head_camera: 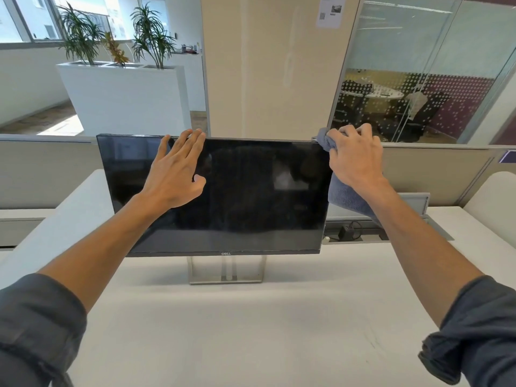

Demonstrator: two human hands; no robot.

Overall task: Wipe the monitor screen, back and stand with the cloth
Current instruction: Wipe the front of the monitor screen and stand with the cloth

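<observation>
Black and glossy, the monitor [251,196] stands near the middle of a white desk [251,331], its screen dark and faintly reflecting the room. A thin bottom bezel carries a small logo, and below it a silver stand [226,270] rests flat on the desk surface. The panel is turned slightly, with its left edge further from the camera than its right.

A grey-blue cloth [344,199] is bunched at the monitor's upper right corner. The right hand [353,157] is curled around it, fingers closed over the cloth and pressing it against the corner, while a loose fold hangs down beside the right edge of the panel. The left hand [176,171] lies open and flat on the upper left part of the screen, fingers spread, with the fingertips reaching the top edge. Both forearms are bare, with dark sleeves pushed up near the elbows.

Just behind the monitor's right side, a recessed cable tray [360,233] in the desk holds a black plug. A low beige partition [435,174] runs behind the desk. Beyond it stand a cream column [268,65], a white planter [125,96] with 3 leafy plants, and a glass-walled meeting room [418,79].
</observation>
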